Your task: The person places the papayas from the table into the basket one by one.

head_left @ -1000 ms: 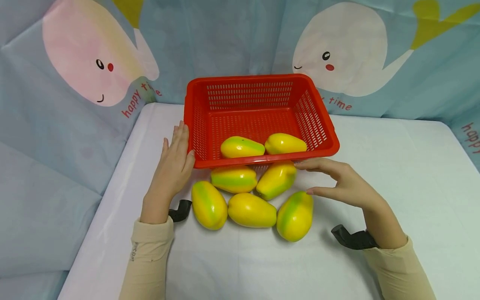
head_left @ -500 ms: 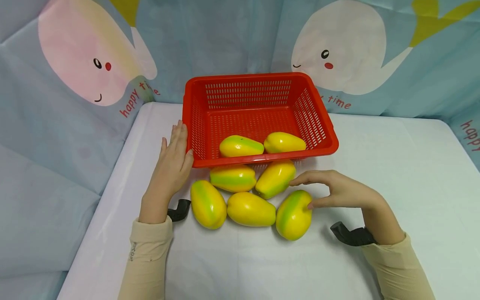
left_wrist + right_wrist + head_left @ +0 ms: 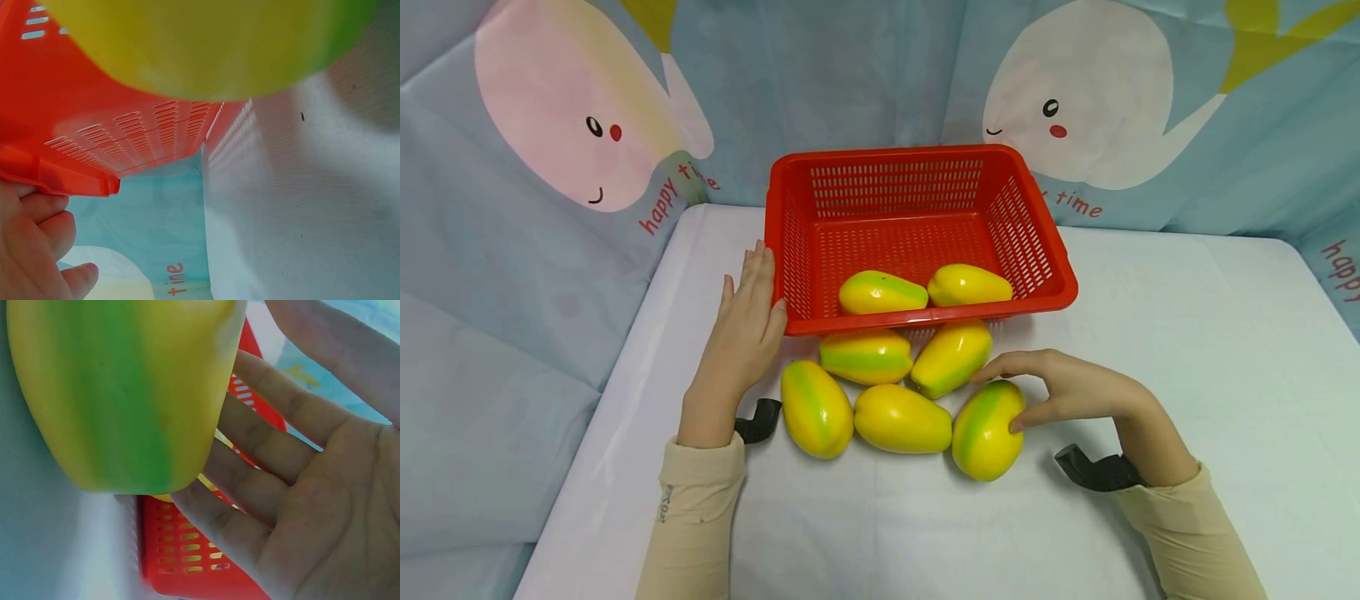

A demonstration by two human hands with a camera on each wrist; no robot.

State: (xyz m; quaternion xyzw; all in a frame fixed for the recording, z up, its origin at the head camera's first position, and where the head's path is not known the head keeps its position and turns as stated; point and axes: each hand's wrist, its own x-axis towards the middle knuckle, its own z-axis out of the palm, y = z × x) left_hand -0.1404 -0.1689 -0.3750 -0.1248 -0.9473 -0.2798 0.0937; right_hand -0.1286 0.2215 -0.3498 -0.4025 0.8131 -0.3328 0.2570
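The right hand [image 3: 1075, 387] reaches over the far right end of a yellow-green papaya [image 3: 983, 440], its thumb and fingers apart with the fruit partly between them; the thumb tip appears to touch the papaya's right side, while the right wrist view shows the fingers spread out behind it rather than wrapped round it. Whether the fingertips press on the skin I cannot tell. That papaya rests on the white tablecloth [image 3: 880, 533], below and left of the palm. Just left of it lies a sideways papaya [image 3: 902, 420], and further left from the hand an upright-lying papaya [image 3: 817, 410]. Ahead and left of the right fingertips, a slanted papaya [image 3: 951, 360] and a greener papaya [image 3: 867, 357] lie by the near wall of the red plastic basket [image 3: 895, 237]. Inside, along that wall, are two more, a left inner papaya [image 3: 882, 294] and a right inner papaya [image 3: 970, 286]. Well to the left, the left hand [image 3: 741, 333] lies with fingers extended against the basket's left side, touching it under the rim. Beyond both hands hangs a blue whale-print curtain [image 3: 865, 75].
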